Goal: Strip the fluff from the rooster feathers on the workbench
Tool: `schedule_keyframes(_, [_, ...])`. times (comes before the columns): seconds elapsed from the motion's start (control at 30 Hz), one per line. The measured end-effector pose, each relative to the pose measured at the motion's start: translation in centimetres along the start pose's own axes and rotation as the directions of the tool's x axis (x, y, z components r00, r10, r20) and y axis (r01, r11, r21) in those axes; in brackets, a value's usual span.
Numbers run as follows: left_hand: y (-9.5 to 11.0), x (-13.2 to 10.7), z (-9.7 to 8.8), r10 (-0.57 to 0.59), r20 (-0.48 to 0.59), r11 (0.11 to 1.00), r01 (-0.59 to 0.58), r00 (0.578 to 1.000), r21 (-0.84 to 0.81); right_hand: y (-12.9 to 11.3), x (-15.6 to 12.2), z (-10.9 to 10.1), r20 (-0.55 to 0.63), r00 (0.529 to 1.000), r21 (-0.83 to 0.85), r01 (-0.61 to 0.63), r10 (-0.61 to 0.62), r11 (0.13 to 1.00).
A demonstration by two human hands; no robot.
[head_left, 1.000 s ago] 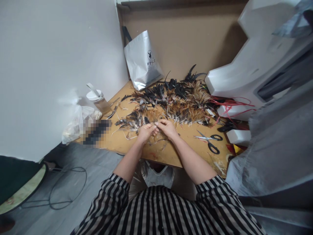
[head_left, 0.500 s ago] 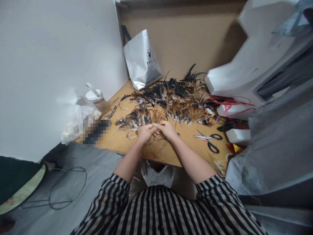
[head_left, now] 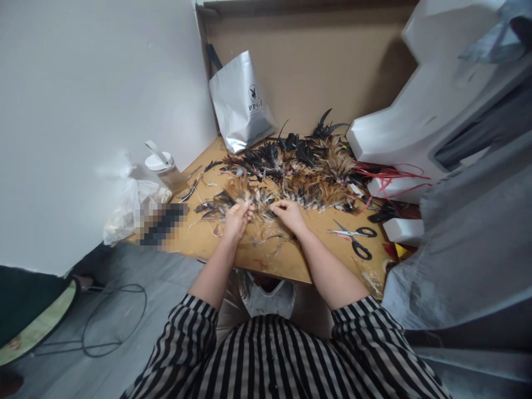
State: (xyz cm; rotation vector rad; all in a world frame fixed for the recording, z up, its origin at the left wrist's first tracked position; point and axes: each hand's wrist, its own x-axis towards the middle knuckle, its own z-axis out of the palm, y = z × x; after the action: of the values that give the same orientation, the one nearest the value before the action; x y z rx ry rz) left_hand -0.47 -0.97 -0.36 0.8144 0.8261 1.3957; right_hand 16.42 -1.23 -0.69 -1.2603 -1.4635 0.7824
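Observation:
A long heap of brown, tan and black feathers (head_left: pixel 307 172) lies across the wooden table (head_left: pixel 316 244). My left hand (head_left: pixel 236 220) is closed, pinching a small bunch of feathers (head_left: pixel 245 195) at the heap's near left end. My right hand (head_left: pixel 288 214) is closed too, its fingertips pinching feathers at the near edge of the heap. The two hands sit a short gap apart, just above the table near its front edge.
Black-handled scissors (head_left: pixel 357 239) lie right of my right hand. A silver bag (head_left: pixel 241 102) leans at the back, a white-lidded bottle (head_left: pixel 164 169) and a plastic bag (head_left: pixel 128 208) stand left. White foam blocks (head_left: pixel 399 133) and red strings (head_left: pixel 388 177) crowd the right.
My hands were touching together over the table; they have parted, the left moving left and up with a bunch of feathers, the right staying at the heap's edge.

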Motion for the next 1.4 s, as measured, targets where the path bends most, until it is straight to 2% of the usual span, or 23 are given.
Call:
schedule_keyframes(0.07, [0.1, 0.2, -0.2, -0.004, 0.009, 1.0, 0.004, 1.0, -0.023, 0.2, -0.2, 0.0, 0.056, 0.997, -0.168, 0.063, -0.055, 0.984])
schedule_keyframes(0.2, [-0.2, 0.3, -0.3, -0.038, 0.032, 0.998, 0.039, 0.999, -0.039, -0.5, -0.8, 0.4, 0.124, 0.988, -0.454, 0.14, -0.093, 0.88])
schedule_keyframes(0.3, [-0.3, 0.2, -0.3, -0.055, 0.039, 0.998, 0.056, 0.998, -0.039, -1.2, -1.0, 1.0, 0.162, 0.985, -0.565, 0.147, -0.065, 0.812])
schedule_keyframes(0.37, [-0.3, 0.1, -0.2, -0.063, 0.039, 0.997, 0.064, 0.997, -0.032, -1.3, -1.0, 1.2, 0.171, 0.984, -0.581, 0.146, -0.056, 0.801])
schedule_keyframes(0.47, [-0.2, -0.1, -0.3, -0.076, 0.037, 0.996, 0.078, 0.996, -0.033, -1.1, -0.7, 1.0, 0.106, 0.994, -0.45, 0.075, -0.03, 0.89])
schedule_keyframes(0.53, [-0.2, -0.1, -0.3, -0.083, 0.043, 0.996, 0.084, 0.996, -0.036, -0.7, -0.4, 0.6, 0.058, 0.997, -0.223, -0.044, 0.058, 0.974])
schedule_keyframes(0.57, [-0.2, -0.2, -0.3, -0.086, 0.048, 0.996, 0.087, 0.995, -0.036, -0.6, -0.2, 0.3, 0.058, 0.991, -0.085, -0.119, 0.124, 0.989])
schedule_keyframes(0.67, [-0.3, -0.2, -0.3, -0.091, 0.055, 0.995, 0.092, 0.994, -0.023, -0.5, 0.1, -0.4, 0.134, 0.948, 0.274, -0.317, 0.29, 0.908])
schedule_keyframes(0.8, [-0.4, -0.2, -0.2, -0.106, 0.068, 0.994, 0.107, 0.992, -0.002, -1.0, 0.1, -0.8, 0.241, 0.91, 0.509, -0.414, 0.337, 0.755])
schedule_keyframes(0.9, [-0.5, -0.3, -0.1, -0.121, 0.096, 0.993, 0.119, 0.988, 0.024, -1.7, -0.1, -0.5, 0.267, 0.908, 0.578, -0.419, 0.323, 0.7])
schedule_keyframes(1.0, [-0.6, -0.4, -0.1, -0.139, 0.127, 0.989, 0.132, 0.982, 0.059, -2.0, -0.2, 0.2, 0.243, 0.929, 0.606, -0.371, 0.28, 0.704])
schedule_keyframes(1.17, [-0.6, -0.5, 0.1, -0.175, 0.169, 0.981, 0.156, 0.97, 0.12, -2.0, -0.3, 1.3, 0.216, 0.953, 0.602, -0.301, 0.211, 0.74])
schedule_keyframes(1.4, [-0.4, -0.8, 0.3, -0.228, 0.221, 0.963, 0.186, 0.948, 0.193, -2.2, -0.4, 1.4, 0.098, 0.98, 0.5, -0.198, 0.172, 0.843])
